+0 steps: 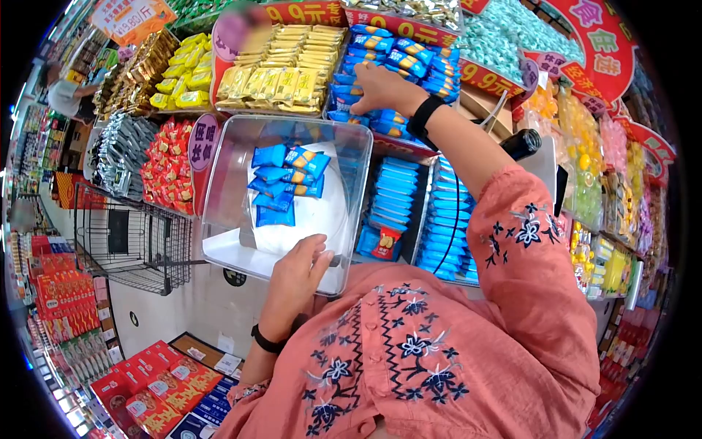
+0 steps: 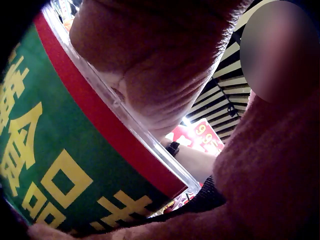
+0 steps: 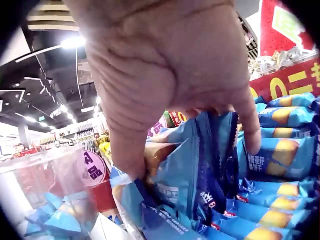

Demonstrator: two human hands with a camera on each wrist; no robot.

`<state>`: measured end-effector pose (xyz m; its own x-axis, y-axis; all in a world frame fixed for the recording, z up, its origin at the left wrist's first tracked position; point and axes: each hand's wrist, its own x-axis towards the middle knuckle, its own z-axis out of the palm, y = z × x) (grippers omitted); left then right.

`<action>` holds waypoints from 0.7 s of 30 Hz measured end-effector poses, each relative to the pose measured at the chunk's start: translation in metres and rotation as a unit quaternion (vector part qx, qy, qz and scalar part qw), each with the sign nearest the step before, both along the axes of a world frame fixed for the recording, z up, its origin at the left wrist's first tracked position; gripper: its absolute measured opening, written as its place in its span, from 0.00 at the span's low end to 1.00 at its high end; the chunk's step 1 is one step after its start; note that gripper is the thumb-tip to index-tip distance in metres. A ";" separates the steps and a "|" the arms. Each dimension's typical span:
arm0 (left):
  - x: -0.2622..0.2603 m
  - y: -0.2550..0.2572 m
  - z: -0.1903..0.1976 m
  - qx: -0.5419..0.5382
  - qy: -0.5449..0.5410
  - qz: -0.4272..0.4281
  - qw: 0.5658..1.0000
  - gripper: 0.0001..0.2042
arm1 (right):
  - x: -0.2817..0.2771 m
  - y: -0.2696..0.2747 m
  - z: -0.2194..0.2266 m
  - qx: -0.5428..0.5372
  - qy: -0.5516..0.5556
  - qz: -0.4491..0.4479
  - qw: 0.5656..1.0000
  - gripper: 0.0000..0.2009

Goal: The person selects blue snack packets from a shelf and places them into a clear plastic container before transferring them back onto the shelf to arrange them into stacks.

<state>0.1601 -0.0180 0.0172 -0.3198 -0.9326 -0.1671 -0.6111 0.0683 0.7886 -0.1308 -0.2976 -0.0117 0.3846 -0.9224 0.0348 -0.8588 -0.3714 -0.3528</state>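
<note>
Blue biscuit packets (image 3: pixel 175 177) are pinched in my right hand (image 3: pixel 170 75), and I should squeeze softly while my left hand (image 1: pixel 296 282) grips the clear bin (image 1: pixel 219 175).

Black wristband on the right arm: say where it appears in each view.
Head: black wristband, upper right of centre.
Left wrist: small, just below and right of centre.
Right wrist: not in it.
Shared landmark: red signs with yellow characters, in all three.
</note>
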 end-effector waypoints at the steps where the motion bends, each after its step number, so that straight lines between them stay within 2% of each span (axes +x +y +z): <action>1: 0.000 0.000 0.000 -0.006 -0.003 -0.001 1.000 0.16 | 0.001 0.000 0.001 -0.006 0.006 -0.001 1.000 0.35; 5: 0.000 0.002 -0.001 -0.018 -0.017 -0.003 1.000 0.16 | 0.001 -0.010 -0.009 0.008 0.013 0.005 1.000 0.37; 6: 0.001 0.002 -0.003 -0.018 -0.022 -0.002 1.000 0.16 | -0.001 -0.009 -0.010 0.002 -0.037 0.012 0.999 0.40; 7: 0.002 0.003 -0.005 -0.018 -0.027 0.000 0.999 0.17 | -0.002 -0.010 -0.011 -0.041 -0.034 0.019 0.998 0.42; 11: 0.003 0.003 -0.003 -0.023 -0.034 -0.006 0.999 0.16 | -0.007 -0.009 0.027 0.057 -0.129 -0.018 0.990 0.46; 12: 0.003 0.003 -0.003 -0.022 -0.038 -0.012 0.999 0.16 | -0.005 -0.008 0.029 -0.015 -0.139 -0.017 0.990 0.48; 13: 0.003 0.002 -0.003 -0.022 -0.038 -0.013 0.999 0.16 | 0.003 -0.003 0.043 -0.016 -0.150 0.000 0.989 0.49; 15: 0.003 0.002 -0.002 -0.024 -0.039 -0.018 0.999 0.16 | 0.034 0.015 0.065 -0.080 -0.211 0.031 0.974 0.41; 16: 0.004 0.002 -0.003 -0.023 -0.036 -0.019 0.999 0.16 | 0.049 0.023 0.083 -0.001 -0.179 0.069 0.981 0.46; 17: 0.004 0.002 -0.003 -0.022 -0.034 -0.021 0.999 0.16 | 0.069 0.029 0.085 0.003 -0.138 0.060 0.989 0.41; 19: 0.005 0.001 -0.003 -0.026 -0.037 -0.027 0.999 0.17 | 0.108 0.049 0.085 0.062 -0.123 0.101 0.985 0.38; 21: 0.006 0.002 -0.006 -0.033 -0.049 -0.035 0.998 0.17 | 0.143 0.059 0.059 0.049 -0.094 0.153 0.983 0.35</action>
